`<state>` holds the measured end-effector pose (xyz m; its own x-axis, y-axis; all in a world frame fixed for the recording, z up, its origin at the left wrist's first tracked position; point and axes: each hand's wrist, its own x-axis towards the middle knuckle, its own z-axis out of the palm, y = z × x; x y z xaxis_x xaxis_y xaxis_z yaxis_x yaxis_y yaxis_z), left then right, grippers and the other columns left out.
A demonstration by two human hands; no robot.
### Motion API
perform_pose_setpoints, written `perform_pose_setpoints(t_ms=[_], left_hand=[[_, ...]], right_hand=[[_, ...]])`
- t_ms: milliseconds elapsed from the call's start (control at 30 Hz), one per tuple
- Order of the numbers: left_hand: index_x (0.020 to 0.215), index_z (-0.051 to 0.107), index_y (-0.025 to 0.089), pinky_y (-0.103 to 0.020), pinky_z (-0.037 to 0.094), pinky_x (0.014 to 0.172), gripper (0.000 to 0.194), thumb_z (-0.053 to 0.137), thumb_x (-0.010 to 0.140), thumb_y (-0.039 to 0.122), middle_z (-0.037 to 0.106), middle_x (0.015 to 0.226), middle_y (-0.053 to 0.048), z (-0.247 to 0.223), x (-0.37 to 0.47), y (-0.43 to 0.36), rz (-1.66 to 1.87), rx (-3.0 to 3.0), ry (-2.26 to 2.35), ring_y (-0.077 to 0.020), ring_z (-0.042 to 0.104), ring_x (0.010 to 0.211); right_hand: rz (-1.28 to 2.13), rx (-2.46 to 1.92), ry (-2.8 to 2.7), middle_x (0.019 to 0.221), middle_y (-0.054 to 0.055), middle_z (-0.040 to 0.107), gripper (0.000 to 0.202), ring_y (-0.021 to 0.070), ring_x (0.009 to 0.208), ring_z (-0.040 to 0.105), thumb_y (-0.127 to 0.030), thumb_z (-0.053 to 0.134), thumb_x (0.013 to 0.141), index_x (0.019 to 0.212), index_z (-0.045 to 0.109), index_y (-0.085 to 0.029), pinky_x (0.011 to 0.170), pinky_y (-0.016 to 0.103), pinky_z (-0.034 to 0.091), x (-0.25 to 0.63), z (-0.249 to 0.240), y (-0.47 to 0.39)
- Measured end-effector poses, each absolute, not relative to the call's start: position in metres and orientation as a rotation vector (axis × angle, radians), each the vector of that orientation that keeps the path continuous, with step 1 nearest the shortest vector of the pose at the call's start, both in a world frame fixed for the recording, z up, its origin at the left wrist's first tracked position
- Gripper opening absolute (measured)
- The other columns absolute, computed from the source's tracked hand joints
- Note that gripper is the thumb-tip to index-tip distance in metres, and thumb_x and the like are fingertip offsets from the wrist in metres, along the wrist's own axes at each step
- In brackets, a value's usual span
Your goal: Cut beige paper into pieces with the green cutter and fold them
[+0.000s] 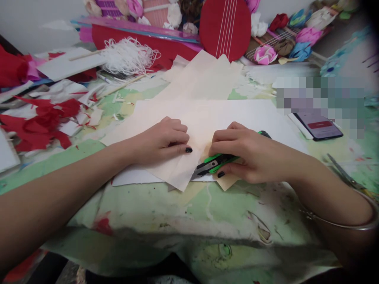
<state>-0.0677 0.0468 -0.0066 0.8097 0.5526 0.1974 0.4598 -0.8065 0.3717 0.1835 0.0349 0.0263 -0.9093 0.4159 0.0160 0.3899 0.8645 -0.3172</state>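
In the head view, my left hand (170, 138) rests on a sheet of cream paper (174, 169), fingers curled and thumb pressed down on it near the cut edge. A green and black utility knife (217, 162) is gripped in my right hand (245, 152). Its blade points left and touches the paper's ragged edge. A smaller cream piece (226, 182) shows under the knife, to the right of the cut. Beneath lies a white board (257, 112), partly covered by the cream sheets and my hands.
Red fabric scraps (44, 122) and white offcuts lie at the left, with a heap of white string (128, 55) behind. A phone (319, 124) and scissors (346, 175) are at the right. A red round piece with white strings (225, 27) stands at the back.
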Motion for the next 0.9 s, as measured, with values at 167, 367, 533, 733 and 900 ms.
perform_pose_setpoints(t_ms=[167,367,533,733,900], left_hand=[[0.063,0.043,0.017,-0.033,0.030,0.071,0.030,0.047,0.093,0.022,0.045,0.065,0.000,-0.0073,-0.0678,0.0472,0.442,2.692,0.764,-0.0165,0.043,0.070],[0.065,0.045,0.017,-0.033,0.030,0.072,0.030,0.047,0.094,0.022,0.045,0.066,0.000,-0.0076,-0.0685,0.0474,0.438,2.697,0.759,-0.0162,0.044,0.070],[0.063,0.044,0.018,-0.032,0.031,0.071,0.031,0.046,0.094,0.023,0.045,0.065,0.000,-0.0071,-0.0684,0.0474,0.441,2.702,0.754,-0.0161,0.044,0.069],[0.063,0.044,0.017,-0.033,0.030,0.071,0.030,0.047,0.093,0.022,0.046,0.066,0.000,-0.0073,-0.0679,0.0471,0.439,2.697,0.774,-0.0161,0.044,0.070],[0.062,0.042,0.018,-0.033,0.031,0.071,0.031,0.047,0.093,0.024,0.046,0.065,0.000,-0.0063,-0.0674,0.0468,0.415,2.695,0.787,-0.0163,0.044,0.070]], right_hand=[[0.491,-0.630,-2.947,0.087,0.005,0.060,0.017,0.0192,0.077,0.051,-0.018,0.056,0.085,0.099,0.065,-0.019,0.074,0.035,0.034,0.1820,0.0263,0.0333],[0.510,-0.635,-2.937,0.084,0.004,0.060,0.016,0.0186,0.074,0.051,-0.018,0.058,0.084,0.097,0.066,-0.020,0.070,0.034,0.032,0.1869,0.0300,0.0362],[0.488,-0.637,-2.944,0.084,0.005,0.060,0.015,0.0187,0.073,0.051,-0.019,0.059,0.084,0.096,0.067,-0.019,0.070,0.034,0.032,0.1878,0.0297,0.0373],[0.468,-0.619,-2.958,0.088,0.006,0.060,0.016,0.0190,0.076,0.051,-0.021,0.058,0.085,0.099,0.065,-0.017,0.074,0.035,0.033,0.1816,0.0250,0.0337],[0.503,-0.605,-2.979,0.086,0.005,0.058,0.015,0.0191,0.076,0.050,-0.016,0.057,0.083,0.097,0.065,-0.017,0.073,0.035,0.033,0.1799,0.0270,0.0321]])
